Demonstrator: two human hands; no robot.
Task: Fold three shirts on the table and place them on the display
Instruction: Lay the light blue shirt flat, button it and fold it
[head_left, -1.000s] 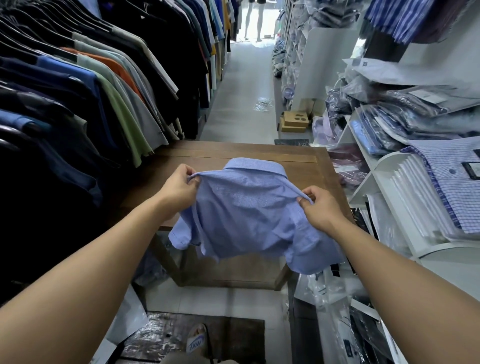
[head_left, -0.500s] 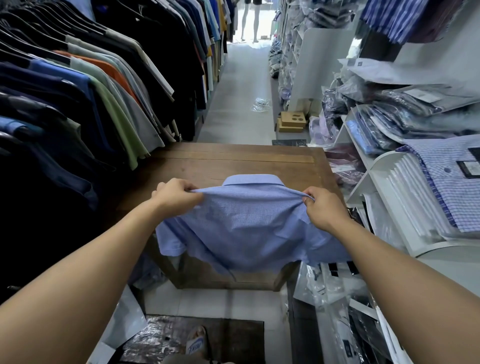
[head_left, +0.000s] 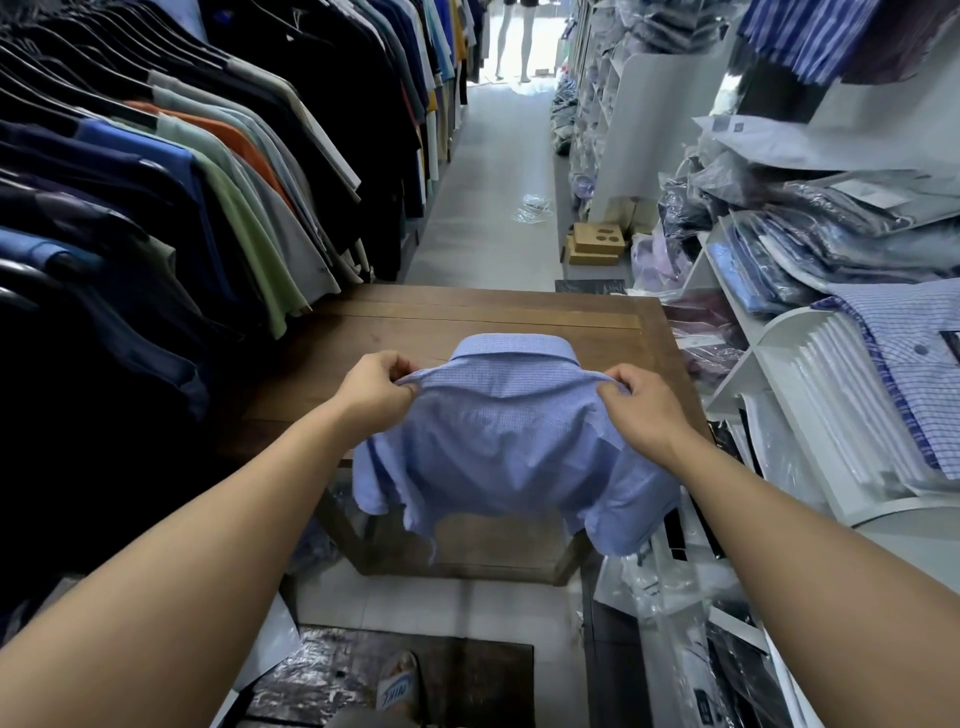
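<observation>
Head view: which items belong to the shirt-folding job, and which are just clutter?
Job: blue checked shirt, pinched at the shoulders by left hand and right hand; wooden table; white display shelf.
Clutter: hanging shirts; bagged shirts; cardboard box; plastic wrap on the floor.

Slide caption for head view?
Left hand and right hand pinch a blue shirt by its shoulders at a table.
</observation>
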